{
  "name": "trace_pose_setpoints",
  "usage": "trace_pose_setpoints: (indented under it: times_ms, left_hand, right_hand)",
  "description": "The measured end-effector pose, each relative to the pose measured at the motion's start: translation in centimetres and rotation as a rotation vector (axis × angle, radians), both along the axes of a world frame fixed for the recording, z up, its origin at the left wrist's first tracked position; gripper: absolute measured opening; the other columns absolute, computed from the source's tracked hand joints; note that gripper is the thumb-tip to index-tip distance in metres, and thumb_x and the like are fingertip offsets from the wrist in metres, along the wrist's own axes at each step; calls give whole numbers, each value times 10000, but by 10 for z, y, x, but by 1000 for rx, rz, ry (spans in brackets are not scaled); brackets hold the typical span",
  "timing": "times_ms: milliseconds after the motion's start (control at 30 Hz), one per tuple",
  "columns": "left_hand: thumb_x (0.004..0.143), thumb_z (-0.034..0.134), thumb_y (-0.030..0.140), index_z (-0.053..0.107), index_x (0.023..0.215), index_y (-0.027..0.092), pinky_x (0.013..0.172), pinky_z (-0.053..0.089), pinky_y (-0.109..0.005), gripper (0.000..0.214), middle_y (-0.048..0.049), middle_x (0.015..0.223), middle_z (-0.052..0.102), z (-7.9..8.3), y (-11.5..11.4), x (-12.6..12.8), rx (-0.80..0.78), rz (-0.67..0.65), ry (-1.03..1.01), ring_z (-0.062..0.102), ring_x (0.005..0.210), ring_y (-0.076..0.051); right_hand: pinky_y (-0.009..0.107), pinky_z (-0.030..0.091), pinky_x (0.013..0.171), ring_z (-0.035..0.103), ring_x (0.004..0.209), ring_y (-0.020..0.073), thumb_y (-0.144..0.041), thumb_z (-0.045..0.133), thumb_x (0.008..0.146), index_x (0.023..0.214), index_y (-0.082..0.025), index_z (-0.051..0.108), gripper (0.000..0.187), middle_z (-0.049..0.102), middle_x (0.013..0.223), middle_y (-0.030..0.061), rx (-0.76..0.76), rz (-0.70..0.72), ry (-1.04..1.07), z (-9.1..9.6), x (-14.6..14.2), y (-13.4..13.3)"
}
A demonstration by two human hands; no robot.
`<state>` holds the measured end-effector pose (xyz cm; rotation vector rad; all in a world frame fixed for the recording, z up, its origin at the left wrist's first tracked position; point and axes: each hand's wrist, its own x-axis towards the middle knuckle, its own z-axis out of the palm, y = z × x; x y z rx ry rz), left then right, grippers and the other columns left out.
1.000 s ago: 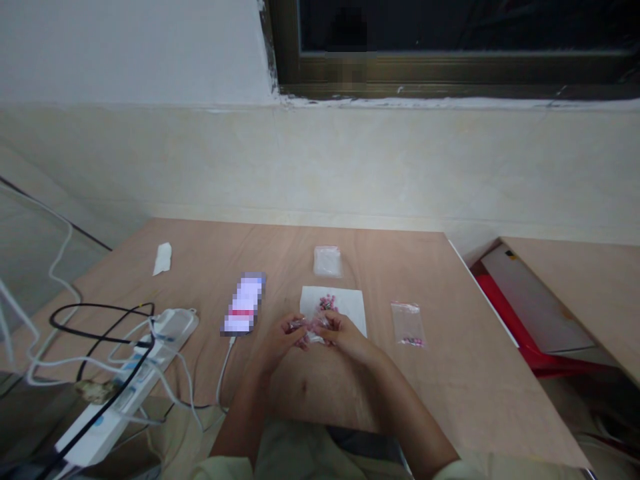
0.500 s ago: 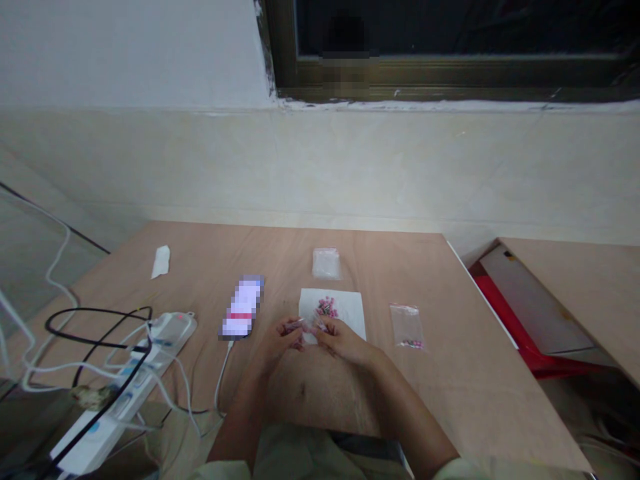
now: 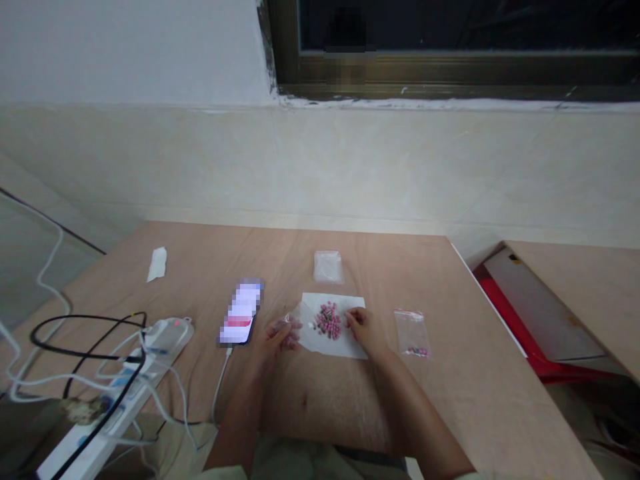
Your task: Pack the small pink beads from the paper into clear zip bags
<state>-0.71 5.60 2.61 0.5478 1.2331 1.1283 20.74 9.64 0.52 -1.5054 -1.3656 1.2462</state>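
Note:
A heap of small pink beads [image 3: 329, 321] lies on a white sheet of paper [image 3: 345, 344] in the middle of the wooden table [image 3: 200, 267]. My left hand [image 3: 278, 335] is closed on a small clear plastic bag [image 3: 296, 315] at the sheet's left edge. My right hand [image 3: 363, 328] rests at the sheet's right side, fingers curled toward the beads; what it pinches, if anything, is too small to see.
A clear bag [image 3: 413, 331] with a few pink beads lies right of the sheet; another clear bag [image 3: 328, 266] lies behind it. A phone [image 3: 241, 313] on a cable, a power strip [image 3: 125, 393] with tangled cords and a paper scrap [image 3: 157, 264] sit to the left.
My hands were together over the sheet's near edge, hiding part of it. Now they have parted to either side, and the bead heap shows between them.

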Motion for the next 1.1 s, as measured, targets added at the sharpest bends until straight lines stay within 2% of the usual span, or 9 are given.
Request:
trace_pose_setpoints:
  times_ms: [67, 167, 267, 333, 433, 533, 667, 900, 1100]
  left_hand:
    - [563, 694, 281, 585, 861, 130, 510, 439, -229, 351, -65, 820, 656, 2, -3, -2, -8, 12, -10, 567, 585, -118]
    - [584, 674, 286, 590, 856, 142, 526, 433, -244, 318, -59, 830, 660, 6, -6, -3, -11, 14, 1, 582, 633, -146]
    - [588, 661, 316, 597, 824, 149, 531, 435, -262, 295, -58, 835, 663, 9, -9, -2, -1, 6, 12, 590, 658, -173]
    - [593, 650, 350, 592, 803, 150, 520, 439, -267, 295, -64, 833, 663, 9, -10, -1, 3, 1, -2, 592, 642, -174]
    - [613, 629, 371, 575, 811, 157, 511, 441, -257, 297, -65, 818, 664, 7, -9, 0, -6, -6, -39, 597, 638, -164]
    - [635, 613, 356, 563, 813, 169, 510, 442, -241, 264, -51, 794, 663, 6, -7, 0, -7, -8, -76, 602, 642, -151]
    - [661, 589, 344, 568, 801, 164, 510, 446, -230, 228, -50, 805, 657, 4, -2, -1, -1, -3, -109, 607, 670, -152]
    - [683, 567, 357, 576, 890, 141, 546, 462, -259, 299, -86, 844, 659, 1, 7, -1, -3, -89, -166, 611, 651, -163]
    - [703, 554, 357, 574, 908, 143, 615, 479, -289, 296, -84, 829, 669, 12, 5, 2, 0, -51, -169, 624, 687, -181]
  right_hand:
    - [247, 358, 490, 462, 493, 125, -357, 454, 708, 666, -174, 511, 196, 500, 531, -4, 64, -35, -142, -3, 4, 2]
    - [249, 368, 531, 486, 542, 139, -299, 437, 719, 743, -169, 546, 171, 511, 547, 1, 124, -2, -300, 0, 1, 0]
    - [239, 363, 522, 472, 528, 134, -271, 435, 725, 887, -154, 546, 228, 496, 550, -9, 113, 15, -381, 5, -8, -3]
    - [243, 372, 554, 480, 569, 136, -256, 439, 730, 914, -152, 551, 239, 507, 610, 7, 151, 27, -422, 9, -16, -2]
    - [253, 378, 658, 496, 729, 153, -208, 462, 725, 851, -172, 592, 185, 522, 777, 51, 244, 88, -490, 14, -26, 2]
    - [257, 365, 712, 479, 819, 168, -140, 483, 703, 773, -177, 618, 157, 522, 816, 67, 248, 157, -560, 17, -32, 9]
    - [253, 359, 715, 479, 813, 164, -126, 504, 694, 740, -167, 619, 130, 538, 807, 66, 232, 223, -614, 18, -32, 16]
    - [246, 348, 680, 483, 767, 159, -169, 538, 689, 725, -149, 587, 65, 553, 773, 63, 220, 311, -700, 16, -30, 23]
    - [253, 355, 681, 490, 773, 166, -156, 531, 687, 690, -146, 575, 45, 556, 787, 76, 204, 264, -650, 12, -32, 23]
